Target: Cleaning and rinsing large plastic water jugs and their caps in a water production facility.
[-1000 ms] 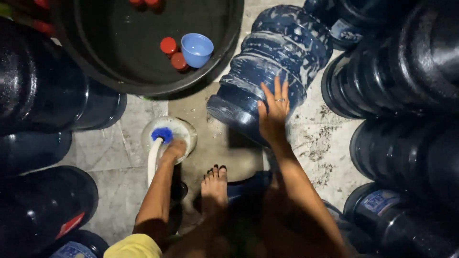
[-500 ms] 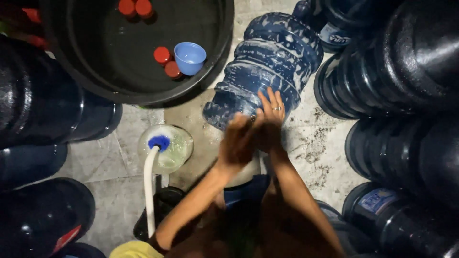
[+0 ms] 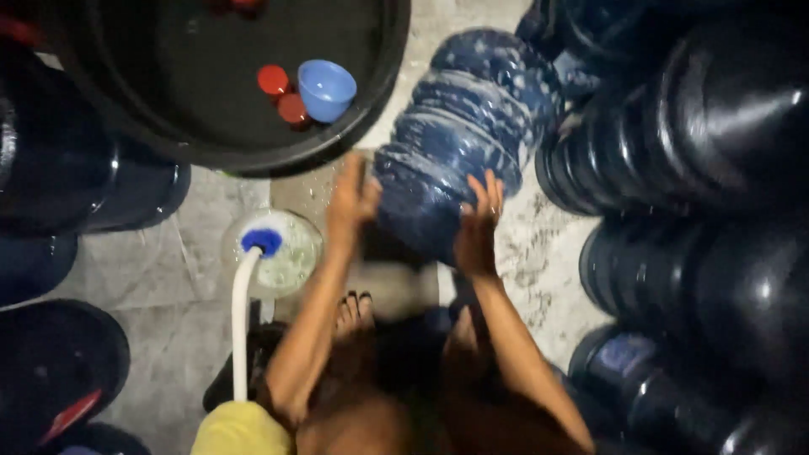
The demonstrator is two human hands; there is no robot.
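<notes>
My left hand (image 3: 352, 198) and right hand (image 3: 478, 226) press open palms on both sides of the big ribbed blue plastic water jug (image 3: 459, 143) lying on the wet floor (image 3: 194, 253) beside the black tub (image 3: 168, 93). Keep fingers spread; it looks slippery.

Wet tiled floor (image 3: 168, 278): black tub (image 3: 388, 76), blue water jugs (image 3: 472, 135), hose (image 3: 240, 329).

The scene is dim, lit from above around 12 o'clock. White glare streaks the glossy dark-blue plastic water jugs (image 3: 716, 118) at 3 o'clock. The ribbed blue jug lying on its side (image 3: 463, 135) and both hands are motion-blurred (fingers smear). Edges at 9 o'clock sink into shadow.
</notes>
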